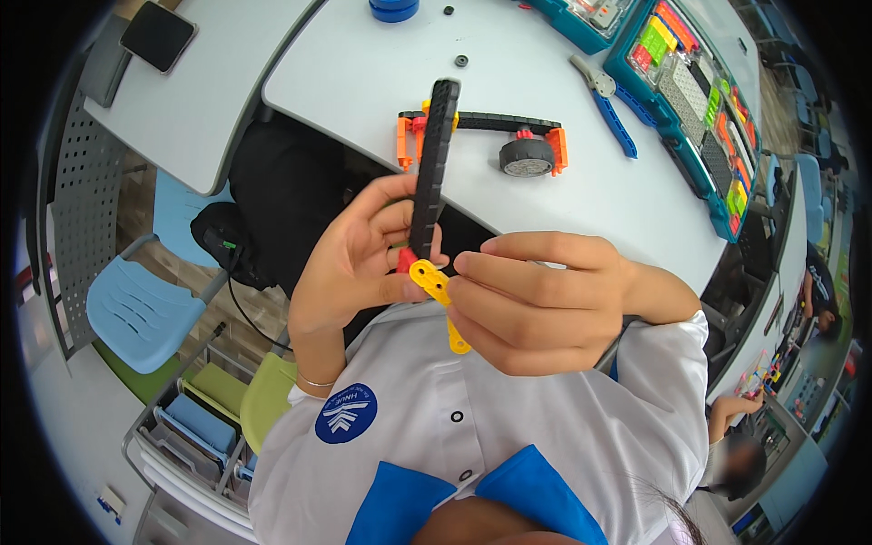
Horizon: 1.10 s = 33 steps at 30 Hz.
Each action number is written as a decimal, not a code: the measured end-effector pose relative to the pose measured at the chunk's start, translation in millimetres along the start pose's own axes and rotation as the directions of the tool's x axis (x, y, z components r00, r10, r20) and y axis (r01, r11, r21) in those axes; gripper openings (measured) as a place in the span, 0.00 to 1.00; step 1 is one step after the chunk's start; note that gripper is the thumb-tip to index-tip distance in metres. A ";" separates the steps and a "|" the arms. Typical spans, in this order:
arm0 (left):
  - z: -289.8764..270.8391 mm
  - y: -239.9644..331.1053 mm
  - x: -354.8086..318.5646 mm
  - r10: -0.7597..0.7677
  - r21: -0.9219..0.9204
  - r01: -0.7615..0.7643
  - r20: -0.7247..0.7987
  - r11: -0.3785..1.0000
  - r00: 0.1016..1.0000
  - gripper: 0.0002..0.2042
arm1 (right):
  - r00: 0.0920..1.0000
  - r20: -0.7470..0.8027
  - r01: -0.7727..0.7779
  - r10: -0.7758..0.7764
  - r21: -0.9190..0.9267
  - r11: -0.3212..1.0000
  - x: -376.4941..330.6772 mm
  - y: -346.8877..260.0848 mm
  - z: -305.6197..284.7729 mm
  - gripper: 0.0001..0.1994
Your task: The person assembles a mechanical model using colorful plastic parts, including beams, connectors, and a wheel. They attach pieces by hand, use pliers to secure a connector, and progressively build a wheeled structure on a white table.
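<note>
Between my two hands, above the near edge of the table, is a part-built toy piece. Its long black beam stands up from my left hand, whose fingers wrap round the lower end. A small red connector joins the beam's foot to a yellow perforated link. My right hand pinches this yellow link from the right, hiding part of it; its lower end pokes out below the fingers. Beyond them on the table lies a black and orange frame with a black wheel attached.
Blue-handled pliers lie on the white table beside a teal case of colourful building parts. Small black rings and a blue round item are farther off. A phone rests left; light-blue chairs stand below it.
</note>
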<state>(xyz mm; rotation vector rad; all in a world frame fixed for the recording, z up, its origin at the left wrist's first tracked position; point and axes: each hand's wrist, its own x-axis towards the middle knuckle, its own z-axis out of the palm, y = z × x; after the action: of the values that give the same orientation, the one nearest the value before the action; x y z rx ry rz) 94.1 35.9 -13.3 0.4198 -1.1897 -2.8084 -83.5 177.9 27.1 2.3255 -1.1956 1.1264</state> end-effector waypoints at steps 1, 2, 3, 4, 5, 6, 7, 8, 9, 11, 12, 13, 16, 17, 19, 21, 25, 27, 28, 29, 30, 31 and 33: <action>-2.2 -0.9 -0.8 -0.006 0.021 0.005 0.023 1.000 1.000 0.31 | 1.000 0.001 -0.011 0.011 -0.020 1.000 -0.2 -0.3 0.8 0.05; -7.6 -2.7 -2.3 -0.012 0.042 0.010 0.046 0.999 0.999 0.29 | 1.000 0.001 -0.025 0.025 -0.040 0.999 -0.6 -1.1 1.5 0.06; -10.6 -5.2 -4.2 -0.013 0.065 0.009 0.062 0.998 0.998 0.28 | 1.000 -0.007 -0.029 0.028 -0.052 0.998 -3.4 1.0 4.6 0.06; -7.4 -9.7 -5.1 0.037 0.011 -0.037 0.061 0.999 0.997 0.22 | 0.999 -0.006 -0.036 0.036 -0.055 0.998 -5.1 1.7 4.8 0.06; -5.2 -10.4 -6.0 0.021 -0.032 -0.020 0.053 0.999 0.998 0.20 | 0.999 -0.004 -0.044 0.044 -0.061 0.997 -7.0 2.6 4.8 0.06; -3.5 -10.4 -7.4 0.006 -0.074 -0.003 0.040 0.997 0.999 0.18 | 0.999 0.006 -0.053 0.054 -0.055 0.997 -8.1 2.8 3.7 0.06; -1.6 -10.4 -8.3 -0.010 -0.117 0.013 0.029 0.993 1.000 0.17 | 0.998 0.015 -0.063 0.064 -0.049 0.997 -9.1 3.0 3.0 0.06; 3.3 -9.3 -8.1 -0.028 -0.051 0.027 -0.018 0.998 0.999 0.16 | 0.997 0.029 -0.065 0.065 -0.016 0.998 -11.1 2.4 3.9 0.07; 9.8 -7.4 -6.8 -0.044 0.013 0.045 -0.064 0.999 0.997 0.14 | 0.997 0.045 -0.070 0.069 0.015 0.997 -14.1 0.7 5.3 0.07; 13.3 -7.5 -5.3 -0.043 0.084 0.053 -0.119 0.995 0.992 0.12 | 0.993 0.076 -0.099 0.096 0.041 0.994 -16.6 1.6 4.3 0.09; 11.5 -8.1 -4.1 -0.026 0.094 0.038 -0.124 0.995 0.992 0.11 | 0.989 0.091 -0.121 0.118 0.034 0.992 -16.1 3.8 2.0 0.10; 9.6 -8.7 -3.2 -0.009 0.104 0.023 -0.130 0.994 0.991 0.10 | 0.984 0.106 -0.144 0.140 0.025 0.989 -16.5 6.1 -0.5 0.12; 4.9 -10.0 -4.9 0.147 0.079 -0.132 -0.225 0.988 0.963 0.08 | 0.839 0.163 -0.524 0.520 -0.017 0.851 -44.5 31.3 -32.0 0.32; 4.2 -8.4 -4.3 0.171 0.113 -0.142 -0.308 0.983 0.936 0.08 | 0.772 0.153 -0.619 0.617 -0.044 0.785 -53.6 31.9 -32.4 0.31; -3.5 -5.0 -0.8 0.218 0.182 -0.164 -0.331 0.969 0.918 0.08 | 0.604 0.122 -0.783 0.788 -0.098 0.615 -79.3 29.4 -23.3 0.30; -3.2 -3.1 5.6 0.229 0.220 -0.148 -0.408 0.964 0.884 0.08 | 0.631 0.138 -0.759 0.763 -0.092 0.644 -90.5 24.4 -20.8 0.24; -2.2 -4.2 14.1 0.220 0.227 -0.119 -0.494 0.967 0.841 0.09 | 0.794 0.108 -0.585 0.599 -0.133 0.800 -98.3 19.1 -22.7 0.17; -3.0 -7.0 16.1 0.220 0.233 -0.117 -0.483 0.965 0.848 0.09 | 0.855 0.084 -0.493 0.511 -0.169 0.853 -97.8 13.0 -19.3 0.16; -2.9 -7.3 17.3 0.208 0.237 -0.102 -0.484 0.966 0.850 0.09 | 0.845 0.093 -0.507 0.527 -0.177 0.844 -95.6 12.4 -18.9 0.16; -2.8 -7.5 18.7 0.196 0.240 -0.086 -0.487 0.967 0.851 0.09 | 0.830 0.086 -0.532 0.551 -0.176 0.828 -95.8 13.4 -18.4 0.16; -2.8 -7.9 19.6 0.187 0.243 -0.072 -0.489 0.967 0.852 0.10 | 0.816 0.080 -0.554 0.573 -0.175 0.814 -96.2 16.0 -17.8 0.17; -2.7 -8.7 20.6 0.181 0.239 -0.067 -0.495 0.969 0.850 0.10 | 0.801 0.074 -0.576 0.594 -0.174 0.799 -96.4 17.9 -17.4 0.17; -2.3 -10.7 23.0 0.173 0.231 -0.060 -0.508 0.971 0.844 0.11 | 0.738 0.070 -0.661 0.671 -0.126 0.740 -94.6 19.6 -17.4 0.17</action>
<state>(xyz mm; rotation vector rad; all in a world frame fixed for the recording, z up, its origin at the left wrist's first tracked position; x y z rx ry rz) 73.2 38.1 -27.6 1.0145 -1.3104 -2.2401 -140.8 228.3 -34.6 1.9300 -2.1898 1.0997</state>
